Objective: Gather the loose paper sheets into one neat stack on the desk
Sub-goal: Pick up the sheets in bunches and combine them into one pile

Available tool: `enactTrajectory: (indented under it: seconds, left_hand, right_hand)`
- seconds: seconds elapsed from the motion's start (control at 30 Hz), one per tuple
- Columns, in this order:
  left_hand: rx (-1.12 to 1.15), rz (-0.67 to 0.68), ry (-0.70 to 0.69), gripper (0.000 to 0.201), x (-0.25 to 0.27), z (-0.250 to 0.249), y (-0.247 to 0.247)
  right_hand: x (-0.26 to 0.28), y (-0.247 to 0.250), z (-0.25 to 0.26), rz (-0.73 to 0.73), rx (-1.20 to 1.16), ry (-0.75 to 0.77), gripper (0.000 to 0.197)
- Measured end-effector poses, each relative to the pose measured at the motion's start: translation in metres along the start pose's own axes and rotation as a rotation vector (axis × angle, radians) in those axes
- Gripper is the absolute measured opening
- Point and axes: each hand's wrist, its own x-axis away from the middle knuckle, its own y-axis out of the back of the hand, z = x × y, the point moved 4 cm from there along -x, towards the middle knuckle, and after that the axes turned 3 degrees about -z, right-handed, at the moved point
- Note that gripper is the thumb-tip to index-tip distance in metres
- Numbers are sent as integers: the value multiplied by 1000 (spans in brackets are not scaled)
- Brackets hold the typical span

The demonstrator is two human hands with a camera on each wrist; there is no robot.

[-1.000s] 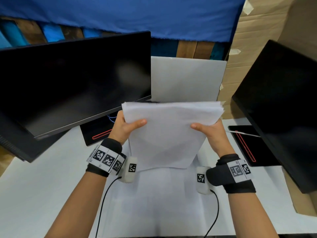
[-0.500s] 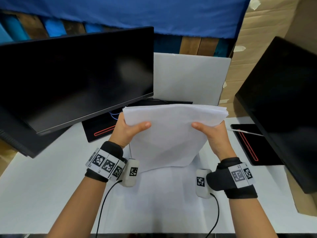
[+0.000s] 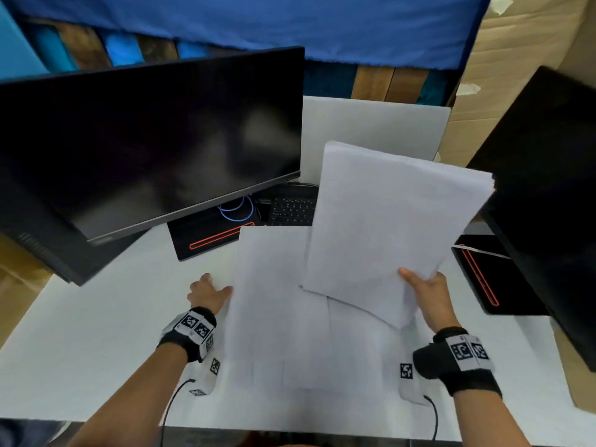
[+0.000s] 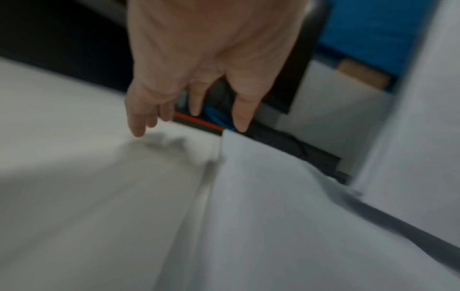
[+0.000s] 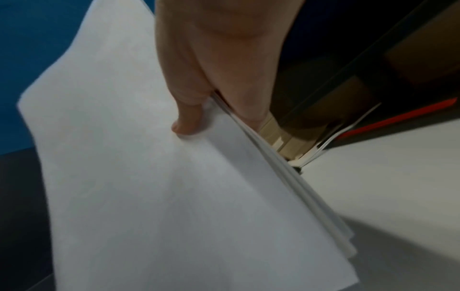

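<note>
My right hand (image 3: 422,285) (image 5: 199,110) pinches a thick bundle of white sheets (image 3: 387,221) (image 5: 149,177) by its lower right edge, thumb on top, and holds it tilted above the desk. More loose white sheets (image 3: 274,317) (image 4: 286,216) lie flat on the white desk (image 3: 96,333) in front of me. My left hand (image 3: 206,291) (image 4: 189,110) hovers low with straight fingers at the left edge of those flat sheets, holding nothing. In the left wrist view its fingertips are just above the desk beside the top left corner of the sheets.
A large black monitor (image 3: 145,140) hangs over the left of the desk, another black monitor (image 3: 548,204) stands at the right. Black bases with red stripes (image 3: 219,235) (image 3: 483,279), a keyboard (image 3: 290,209) and a grey laptop lid (image 3: 371,130) sit behind the papers.
My left hand let go of the bundle and dropped to the desk at the left edge of the flat sheets. The right hand alone now holds the bundle, swung to the right.
</note>
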Motion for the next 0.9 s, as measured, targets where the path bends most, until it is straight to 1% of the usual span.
enactTrajectory:
  seconds: [0.03,0.07,0.13,0.17,0.27,0.33,0.43,0.5,0.57,0.67,0.8,0.9]
  left_hand:
    - [-16,17,42,69,-1,7,-3]
    - [21,38,54,71,-1,9,-5]
    - [172,85,38,73,-1,6,-12]
    - [217,130,35,72,1,2,-17]
    - [283,259,33,51,6,-10,-32]
    - [350,324,61,44,12,-17,-42]
    - [430,415,122,51,23,-26,-54]
    - [448,445,121,51,31,-32,-62]
    - [420,423,86,46,37,-36,-69]
    - [356,307,17,37,42,-39,-71]
    - [344,139,-89,28,37,-44,-45]
    - [384,66,-111,26,33,-45,-25]
  right_hand:
    - [-3,9,-2,-30,7,-3,27]
    - [-4,16,-6,-59,16,-12,31]
    - [-4,24,-17,-106,22,-29,34]
    - [-3,25,-22,-120,22,-32,36]
    - [4,20,-33,-145,7,-35,38]
    - [7,18,-34,-150,-9,-31,37]
    - [9,17,-34,-149,-12,-16,34]
    - [10,17,-35,-155,-18,-14,32]
    - [11,17,-35,-156,-24,-15,28]
    - [12,19,-32,-172,-17,-10,32]
    - [7,31,-15,-221,-42,22,37]
    - [2,37,-4,-231,-22,68,37]
